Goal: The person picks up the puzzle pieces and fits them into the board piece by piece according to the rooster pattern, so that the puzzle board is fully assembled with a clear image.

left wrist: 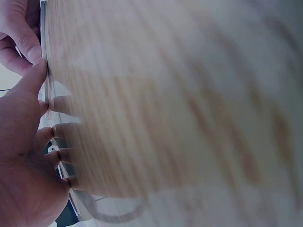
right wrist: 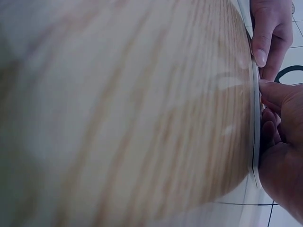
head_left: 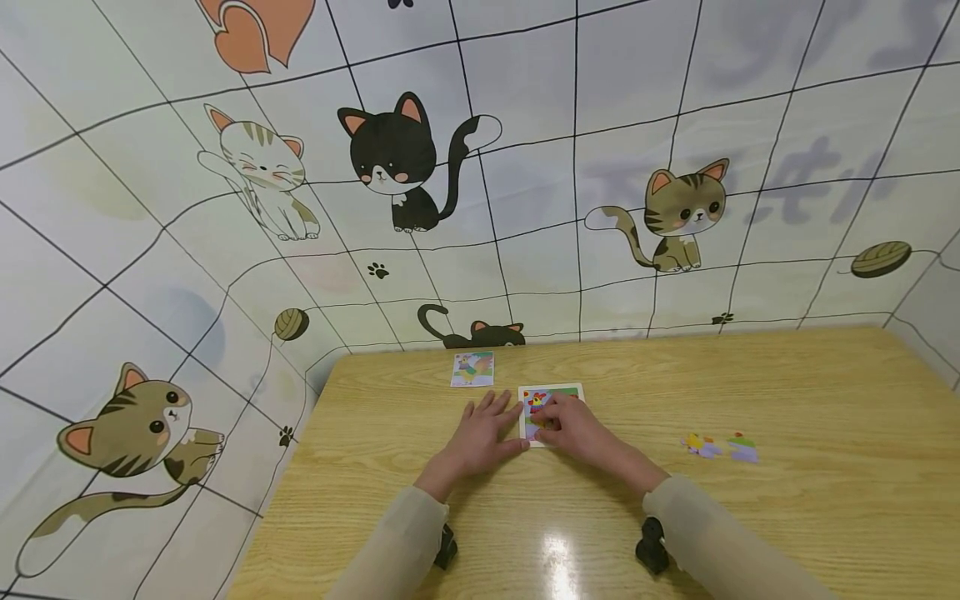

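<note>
A white-bordered picture puzzle board lies flat on the wooden table between both hands. My left hand rests at its left side, fingers spread and fairly straight, with the thumb at the near left corner. Over the board's right half is my right hand, its fingers curled and thumb drawn in. In the right wrist view, an orange-red puzzle piece shows between thumb and fingers, mostly hidden by them. A bright, colourful figure is visible on the board's upper left; the hand covers much of the rest.
Loose puzzle pieces, yellow and lilac and green and lilac, lie on the table to the right. A small square picture card lies behind the left hand. Cat-printed wall covering borders the table at the back.
</note>
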### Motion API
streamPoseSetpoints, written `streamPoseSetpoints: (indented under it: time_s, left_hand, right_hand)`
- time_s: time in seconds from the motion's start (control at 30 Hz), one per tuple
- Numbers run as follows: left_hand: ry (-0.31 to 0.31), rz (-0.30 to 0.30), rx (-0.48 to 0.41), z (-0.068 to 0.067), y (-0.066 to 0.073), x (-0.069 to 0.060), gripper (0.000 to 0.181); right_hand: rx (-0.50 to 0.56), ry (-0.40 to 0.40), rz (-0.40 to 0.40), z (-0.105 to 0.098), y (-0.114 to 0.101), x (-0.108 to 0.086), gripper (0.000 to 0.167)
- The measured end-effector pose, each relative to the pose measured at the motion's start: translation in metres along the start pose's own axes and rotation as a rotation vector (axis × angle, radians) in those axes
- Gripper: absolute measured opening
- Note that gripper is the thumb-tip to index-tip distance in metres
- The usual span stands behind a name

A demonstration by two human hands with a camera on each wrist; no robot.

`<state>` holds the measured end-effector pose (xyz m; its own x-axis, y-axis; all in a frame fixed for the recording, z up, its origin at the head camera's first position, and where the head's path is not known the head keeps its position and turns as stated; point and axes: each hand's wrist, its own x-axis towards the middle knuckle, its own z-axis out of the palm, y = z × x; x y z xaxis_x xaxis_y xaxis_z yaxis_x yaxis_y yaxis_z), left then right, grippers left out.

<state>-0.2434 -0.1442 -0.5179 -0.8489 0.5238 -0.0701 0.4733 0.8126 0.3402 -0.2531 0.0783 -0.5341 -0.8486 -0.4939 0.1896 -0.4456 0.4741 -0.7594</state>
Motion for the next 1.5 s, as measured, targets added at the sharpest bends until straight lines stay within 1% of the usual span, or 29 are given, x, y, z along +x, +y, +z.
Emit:
streamPoseSetpoints:
  time_s: [0.27, 0.4, 0.53, 0.67, 0.7, 0.8, 0.97, 1.13, 1.23, 1.37, 1.5]
  left_hand:
    - [0.000, 0.003, 0.000, 0.000, 0.000, 0.001, 0.066]
    - [0.003, 0.010, 0.006, 0.000, 0.000, 0.001, 0.066]
    - [-0.003, -0.003, 0.005, 0.000, -0.001, 0.001, 0.066]
    - [0.000, -0.003, 0.006, -0.001, -0.002, 0.002, 0.066]
    - [-0.002, -0.001, 0.005, -0.001, -0.002, 0.002, 0.066]
    - [-0.005, 0.001, -0.003, 0.000, -0.002, 0.002, 0.066]
    - [-0.011, -0.005, -0.009, 0.000, -0.001, 0.001, 0.067]
    - [-0.008, -0.007, -0.007, -0.001, -0.001, 0.000, 0.068]
    - [-0.011, -0.011, -0.011, -0.001, -0.001, -0.001, 0.068]
    - [-0.018, -0.013, -0.023, 0.000, -0.001, -0.001, 0.068]
    - [-0.014, -0.011, -0.033, -0.001, -0.001, -0.001, 0.068]
  right_hand:
    - [-0.029, 0.008, -0.016, 0.001, 0.003, 0.001, 0.019]
    - [-0.043, 0.008, -0.040, 0.001, 0.003, 0.002, 0.019]
    - [-0.052, -0.021, -0.061, -0.003, -0.001, 0.004, 0.019]
    - [-0.061, -0.083, -0.045, -0.012, -0.007, 0.006, 0.020]
    - [-0.060, -0.093, -0.030, -0.015, -0.009, 0.006, 0.020]
    - [-0.038, -0.100, 0.011, -0.027, -0.012, 0.002, 0.020]
    - [-0.004, -0.075, 0.068, -0.056, -0.007, -0.014, 0.021]
    - [-0.039, -0.044, 0.080, -0.089, 0.007, -0.037, 0.026]
    - [-0.058, -0.028, 0.102, -0.105, 0.015, -0.053, 0.027]
    - [-0.067, -0.025, 0.147, -0.124, 0.026, -0.074, 0.030]
    - [-0.074, -0.032, 0.181, -0.143, 0.036, -0.090, 0.033]
